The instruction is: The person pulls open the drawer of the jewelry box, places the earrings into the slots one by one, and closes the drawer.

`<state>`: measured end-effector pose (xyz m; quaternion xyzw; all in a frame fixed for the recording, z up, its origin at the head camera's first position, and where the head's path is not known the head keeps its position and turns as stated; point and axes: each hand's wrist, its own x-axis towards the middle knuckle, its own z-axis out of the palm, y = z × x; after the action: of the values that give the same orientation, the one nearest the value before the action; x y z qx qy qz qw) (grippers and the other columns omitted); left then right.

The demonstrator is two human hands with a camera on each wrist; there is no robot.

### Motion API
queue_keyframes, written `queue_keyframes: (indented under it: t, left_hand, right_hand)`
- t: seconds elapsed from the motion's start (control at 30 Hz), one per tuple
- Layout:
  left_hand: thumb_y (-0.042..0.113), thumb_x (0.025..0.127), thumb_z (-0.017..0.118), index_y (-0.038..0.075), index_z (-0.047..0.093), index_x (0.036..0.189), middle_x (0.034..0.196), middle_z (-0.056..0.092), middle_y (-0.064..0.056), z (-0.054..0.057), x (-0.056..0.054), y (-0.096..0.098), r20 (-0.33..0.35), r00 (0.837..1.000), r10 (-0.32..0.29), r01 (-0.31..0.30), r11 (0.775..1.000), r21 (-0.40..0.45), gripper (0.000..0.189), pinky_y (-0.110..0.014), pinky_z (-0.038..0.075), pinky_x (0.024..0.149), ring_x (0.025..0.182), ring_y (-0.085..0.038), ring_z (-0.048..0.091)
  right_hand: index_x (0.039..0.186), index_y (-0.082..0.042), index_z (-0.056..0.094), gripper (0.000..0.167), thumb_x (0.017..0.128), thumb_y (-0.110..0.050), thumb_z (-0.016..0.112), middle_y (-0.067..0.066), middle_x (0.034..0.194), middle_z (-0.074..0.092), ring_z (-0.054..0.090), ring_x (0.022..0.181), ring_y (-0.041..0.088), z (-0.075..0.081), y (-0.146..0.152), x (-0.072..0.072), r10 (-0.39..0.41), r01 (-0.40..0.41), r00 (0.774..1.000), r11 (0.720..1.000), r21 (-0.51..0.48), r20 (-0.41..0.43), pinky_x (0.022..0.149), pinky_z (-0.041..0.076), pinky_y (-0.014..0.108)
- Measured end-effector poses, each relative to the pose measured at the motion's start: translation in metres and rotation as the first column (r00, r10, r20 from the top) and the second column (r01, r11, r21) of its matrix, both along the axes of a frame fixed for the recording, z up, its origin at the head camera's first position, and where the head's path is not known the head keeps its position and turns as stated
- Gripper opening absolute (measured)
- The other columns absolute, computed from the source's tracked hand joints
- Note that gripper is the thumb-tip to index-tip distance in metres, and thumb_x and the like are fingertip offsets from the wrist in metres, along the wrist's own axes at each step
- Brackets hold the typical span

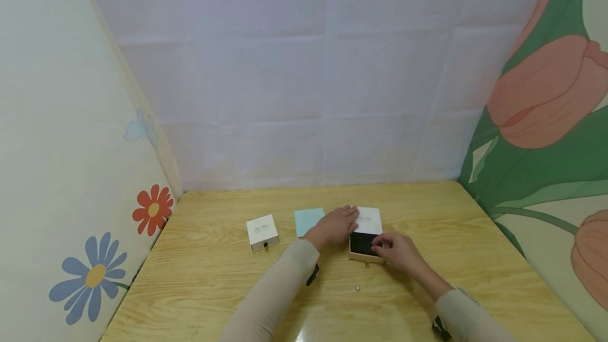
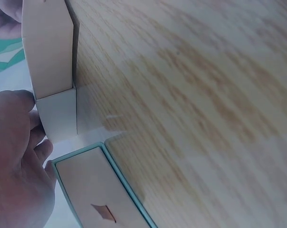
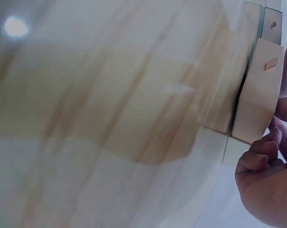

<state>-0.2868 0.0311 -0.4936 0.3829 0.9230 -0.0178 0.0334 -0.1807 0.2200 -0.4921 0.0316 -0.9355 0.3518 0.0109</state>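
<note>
A white box sleeve (image 1: 370, 219) with small printed lettering lies on the table, its tan drawer (image 1: 366, 258) pulled out toward me and dark black inside. My left hand (image 1: 336, 224) rests on the sleeve's left side, fingertips on its top. In the left wrist view, that hand's fingertips are right at the seam between sleeve and drawer. Over the drawer's right half, my right hand (image 1: 399, 249) has its thumb and index fingertips brought close together above the black interior (image 1: 362, 243). I cannot tell whether they pinch anything. In the right wrist view, its other fingers curl beside the drawer's end.
A light blue box (image 1: 307, 219) stands just left of the sleeve, partly behind my left hand. Farther left sits a closed white box (image 1: 262, 231) with a dark pull tab. A tiny shiny silvery piece (image 1: 358, 288) lies in front of the drawer. A white cloth (image 1: 266, 94) hangs behind the table.
</note>
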Motion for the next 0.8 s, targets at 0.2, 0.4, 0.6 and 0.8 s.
queue_keyframes:
  t: [0.2, 0.4, 0.6, 0.8]
  left_hand:
    - [0.037, 0.113, 0.027, 0.015, 0.024, 0.162, 0.169, 0.020, 0.001, 0.003, 0.002, -0.001, 0.002, 1.000, -0.009, 0.009, 1.000, -0.006, 0.054, -0.028, 0.016, 0.126, 0.155, -0.015, 0.018]
    - [0.038, 0.113, 0.026, 0.015, 0.024, 0.162, 0.169, 0.020, 0.002, 0.004, 0.002, -0.001, -0.002, 1.000, -0.001, 0.001, 1.000, 0.010, 0.055, -0.029, 0.016, 0.126, 0.155, -0.015, 0.017]
    - [0.038, 0.113, 0.027, 0.015, 0.025, 0.162, 0.168, 0.021, 0.002, 0.005, 0.002, -0.001, 0.004, 1.000, -0.004, 0.004, 1.000, 0.015, 0.054, -0.029, 0.017, 0.126, 0.155, -0.015, 0.018]
    - [0.037, 0.113, 0.028, 0.015, 0.026, 0.162, 0.168, 0.021, 0.002, 0.008, 0.004, -0.001, 0.010, 1.000, 0.003, -0.003, 1.000, 0.013, 0.054, -0.029, 0.017, 0.126, 0.155, -0.016, 0.019]
  right_hand:
    - [0.101, -0.008, 0.076, 0.011, 0.092, -0.016, 0.075, -0.002, 0.072, 0.057, 0.049, 0.064, 0.011, 0.005, -0.005, 0.004, 0.013, -0.015, 0.999, 0.999, -0.044, -0.048, 0.057, 0.041, 0.024]
    - [0.097, -0.010, 0.077, 0.010, 0.091, -0.017, 0.077, -0.004, 0.077, 0.063, 0.054, 0.071, 0.008, 0.008, -0.011, 0.011, 0.049, -0.059, 0.991, 0.995, -0.076, -0.126, 0.063, 0.047, 0.023]
    - [0.099, -0.010, 0.076, 0.013, 0.090, -0.020, 0.078, -0.005, 0.080, 0.065, 0.056, 0.072, 0.004, 0.009, -0.015, 0.023, 0.123, -0.136, 0.986, 0.984, -0.112, -0.115, 0.064, 0.049, 0.021]
    - [0.107, -0.004, 0.074, 0.025, 0.091, -0.021, 0.077, -0.003, 0.086, 0.067, 0.057, 0.075, 0.002, 0.005, -0.018, 0.032, 0.327, -0.331, 0.944, 0.930, -0.158, -0.050, 0.065, 0.052, 0.021]
